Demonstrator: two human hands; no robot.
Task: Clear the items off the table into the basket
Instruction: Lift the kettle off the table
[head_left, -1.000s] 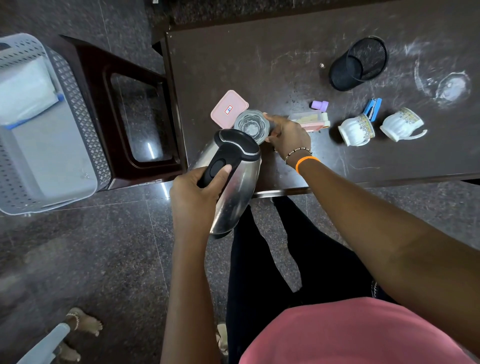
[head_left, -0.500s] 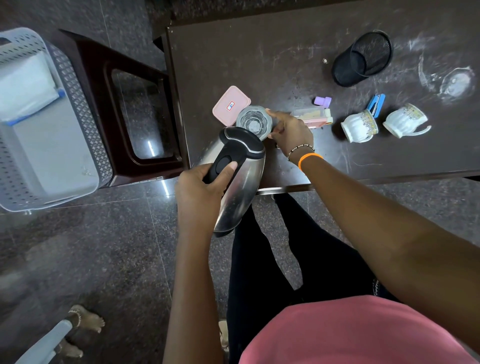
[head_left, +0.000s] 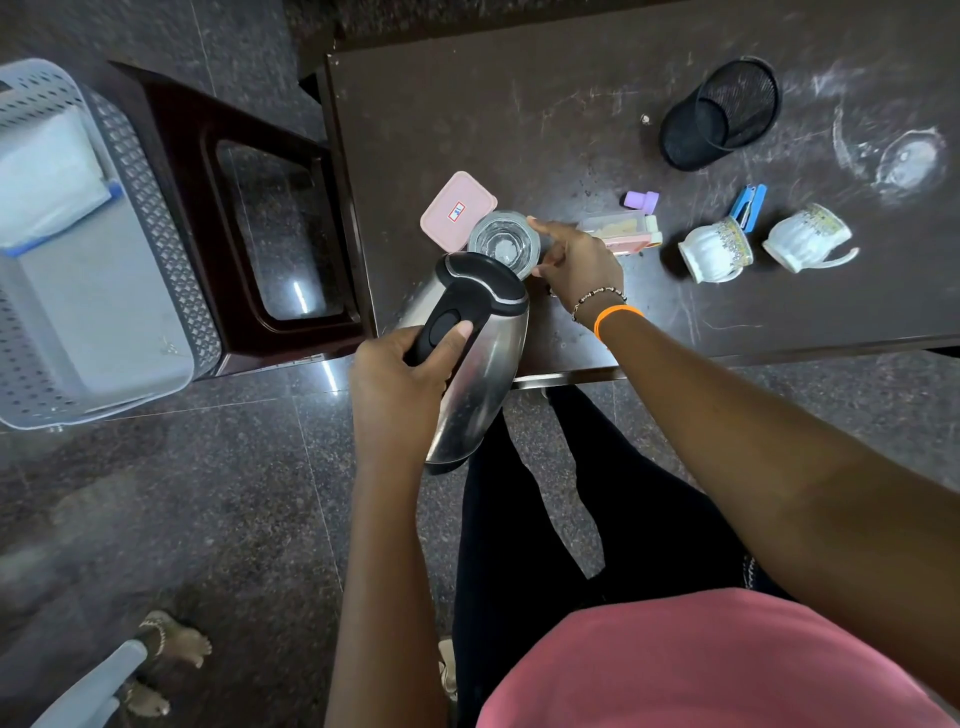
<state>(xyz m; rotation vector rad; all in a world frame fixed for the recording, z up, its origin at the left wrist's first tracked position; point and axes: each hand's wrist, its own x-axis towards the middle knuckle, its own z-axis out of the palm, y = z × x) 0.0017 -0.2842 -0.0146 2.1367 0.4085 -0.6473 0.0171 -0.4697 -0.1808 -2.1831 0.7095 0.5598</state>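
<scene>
My left hand (head_left: 402, 382) grips the black handle of a steel kettle (head_left: 480, 364), held tilted over the near left corner of the dark table (head_left: 519, 119). My right hand (head_left: 576, 265) is wrapped around a clear glass (head_left: 503, 244) standing just beyond the kettle's lid. A pink box lid (head_left: 454, 210) lies beside the glass. Behind my right hand is a pink and clear box (head_left: 626, 231), partly hidden, with a small purple cap (head_left: 641, 199) past it. The grey perforated basket (head_left: 156, 208) is at the far left and holds a pale folded item (head_left: 47, 176).
Two white cups (head_left: 714, 249) (head_left: 805, 236) lie on their sides at the right, a blue stapler (head_left: 748, 205) behind them. A black mesh pen holder (head_left: 719, 114) lies tipped over at the back. A dark chair (head_left: 249, 234) stands between table and basket. Someone's feet (head_left: 174, 639) are at the lower left.
My left hand and the kettle have shifted slightly toward the table. My right hand stays closed around the glass.
</scene>
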